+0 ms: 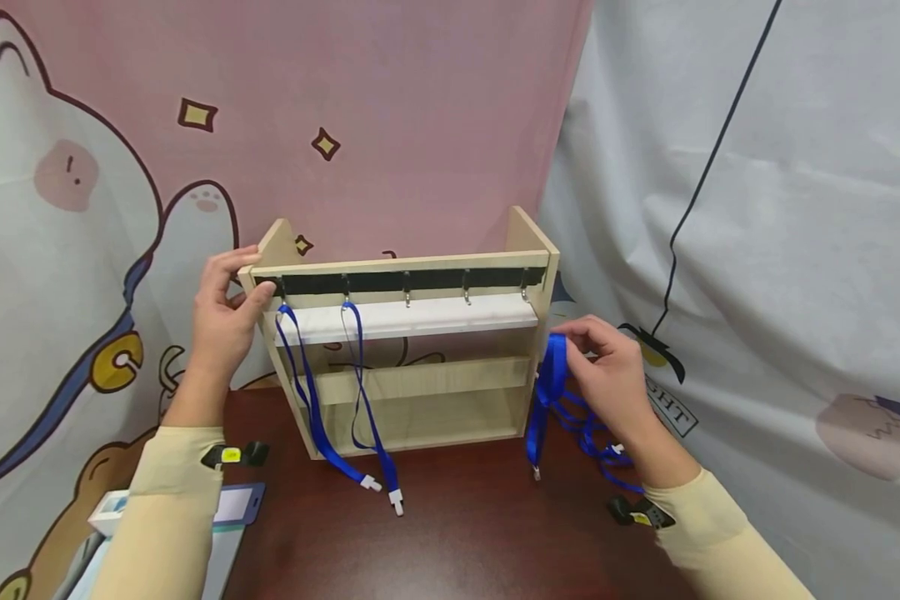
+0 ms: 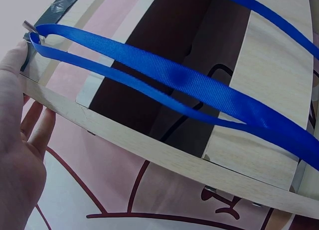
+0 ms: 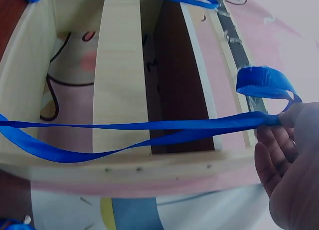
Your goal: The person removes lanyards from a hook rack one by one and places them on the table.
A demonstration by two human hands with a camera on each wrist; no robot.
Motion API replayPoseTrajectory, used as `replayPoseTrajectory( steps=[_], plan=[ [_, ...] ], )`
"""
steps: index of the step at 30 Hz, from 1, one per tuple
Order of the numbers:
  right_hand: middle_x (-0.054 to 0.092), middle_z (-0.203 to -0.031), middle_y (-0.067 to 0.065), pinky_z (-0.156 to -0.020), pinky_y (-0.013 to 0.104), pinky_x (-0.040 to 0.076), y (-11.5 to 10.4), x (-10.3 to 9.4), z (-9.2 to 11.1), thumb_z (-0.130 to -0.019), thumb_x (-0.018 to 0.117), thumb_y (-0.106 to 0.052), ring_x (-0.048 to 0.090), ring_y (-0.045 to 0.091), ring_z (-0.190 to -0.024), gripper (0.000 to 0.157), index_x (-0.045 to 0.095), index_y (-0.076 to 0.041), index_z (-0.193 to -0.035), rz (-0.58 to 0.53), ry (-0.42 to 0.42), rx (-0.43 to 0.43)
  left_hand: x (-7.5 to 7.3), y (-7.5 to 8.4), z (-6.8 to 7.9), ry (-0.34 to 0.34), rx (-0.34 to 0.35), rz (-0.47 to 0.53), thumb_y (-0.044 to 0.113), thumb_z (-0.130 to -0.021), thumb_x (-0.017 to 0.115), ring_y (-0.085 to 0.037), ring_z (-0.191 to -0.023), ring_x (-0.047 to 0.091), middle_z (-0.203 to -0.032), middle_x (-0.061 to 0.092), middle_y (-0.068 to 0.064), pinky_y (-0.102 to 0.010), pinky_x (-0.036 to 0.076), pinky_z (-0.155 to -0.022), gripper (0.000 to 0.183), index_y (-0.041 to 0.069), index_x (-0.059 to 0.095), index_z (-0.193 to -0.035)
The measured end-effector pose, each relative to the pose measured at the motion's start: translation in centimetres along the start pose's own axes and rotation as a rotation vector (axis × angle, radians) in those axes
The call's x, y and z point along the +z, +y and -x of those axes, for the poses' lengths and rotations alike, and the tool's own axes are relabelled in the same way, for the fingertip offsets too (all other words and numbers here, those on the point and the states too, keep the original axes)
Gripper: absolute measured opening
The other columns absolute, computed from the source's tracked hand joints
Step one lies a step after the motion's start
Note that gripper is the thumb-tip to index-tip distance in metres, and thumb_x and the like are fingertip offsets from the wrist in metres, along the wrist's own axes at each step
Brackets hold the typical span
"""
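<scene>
A light wooden rack [image 1: 423,379] stands on the table with a row of metal hooks [image 1: 407,292] along a black strip. My left hand [image 1: 223,312] grips its upper left corner, thumb in front and fingers around the side panel. From the two leftmost hooks hang blue lanyards [image 1: 311,404] with white clips at their lower ends. Beside the rack's right side, my right hand [image 1: 611,379] pinches another blue lanyard [image 1: 551,379] near its top loop. In the right wrist view the loop of this lanyard [image 3: 264,80] curls above the fingertips.
More blue lanyards [image 1: 588,433] lie in a loose heap on the dark red table [image 1: 450,533], right of the rack. At the left front are a phone-like object [image 1: 236,506] and a white box [image 1: 108,510]. Printed pink cloth [image 1: 420,108] hangs behind, grey cloth [image 1: 795,250] at right.
</scene>
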State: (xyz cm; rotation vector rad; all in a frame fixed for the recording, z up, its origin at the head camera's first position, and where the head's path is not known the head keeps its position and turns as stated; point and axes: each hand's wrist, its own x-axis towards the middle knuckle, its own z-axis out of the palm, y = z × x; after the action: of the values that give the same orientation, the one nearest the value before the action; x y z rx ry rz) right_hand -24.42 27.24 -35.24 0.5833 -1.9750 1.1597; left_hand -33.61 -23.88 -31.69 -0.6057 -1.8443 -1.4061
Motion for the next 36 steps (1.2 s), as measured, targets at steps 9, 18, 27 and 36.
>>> replayPoseTrajectory(
  steps=[9, 18, 27, 36],
  plan=[
    [0.073, -0.088, 0.005, -0.062, 0.014, 0.047, 1.3, -2.0, 1.0, -0.098, 0.072, 0.014, 0.06, 0.009, -0.07, 0.022, 0.083, -0.004, -0.105, 0.035, 0.021, -0.006, -0.1, 0.1, 0.1, 0.001, -0.004, 0.001, 0.002, -0.102, 0.077, -0.019, -0.135, 0.054, -0.157, 0.055, -0.006, -0.017, 0.056, -0.095, 0.041, -0.002, 0.066, -0.142],
    [0.072, -0.086, 0.012, -0.065, 0.013, 0.044, -0.8, -2.9, 1.2, -0.099, 0.072, 0.012, 0.059, 0.005, -0.072, 0.013, 0.08, 0.004, -0.104, 0.118, 0.035, 0.063, 0.0, 0.0, 0.0, 0.003, 0.0, -0.007, 0.003, -0.102, 0.078, -0.02, -0.135, 0.055, -0.157, 0.055, -0.004, -0.018, 0.056, -0.094, 0.042, 0.0, 0.067, -0.142],
    [0.074, -0.087, 0.012, -0.065, 0.012, 0.048, 3.5, -2.5, 3.0, -0.101, 0.072, 0.008, 0.062, 0.004, -0.072, 0.014, 0.081, 0.001, -0.109, 0.081, 0.021, 0.195, 0.1, 0.0, 0.1, -0.002, -0.007, 0.0, 0.002, -0.102, 0.077, -0.02, -0.136, 0.054, -0.157, 0.055, -0.002, -0.018, 0.056, -0.096, 0.042, 0.0, 0.066, -0.143],
    [0.075, -0.086, 0.009, -0.054, 0.018, 0.045, 3.3, -1.3, 4.7, -0.103, 0.071, 0.006, 0.058, 0.011, -0.063, 0.016, 0.081, -0.004, -0.11, 0.075, -0.078, 0.214, 0.1, -0.5, -0.1, 0.011, -0.007, 0.0, 0.003, -0.104, 0.075, -0.021, -0.136, 0.055, -0.157, 0.055, -0.004, -0.017, 0.056, -0.094, 0.041, -0.003, 0.064, -0.143]
  ],
)
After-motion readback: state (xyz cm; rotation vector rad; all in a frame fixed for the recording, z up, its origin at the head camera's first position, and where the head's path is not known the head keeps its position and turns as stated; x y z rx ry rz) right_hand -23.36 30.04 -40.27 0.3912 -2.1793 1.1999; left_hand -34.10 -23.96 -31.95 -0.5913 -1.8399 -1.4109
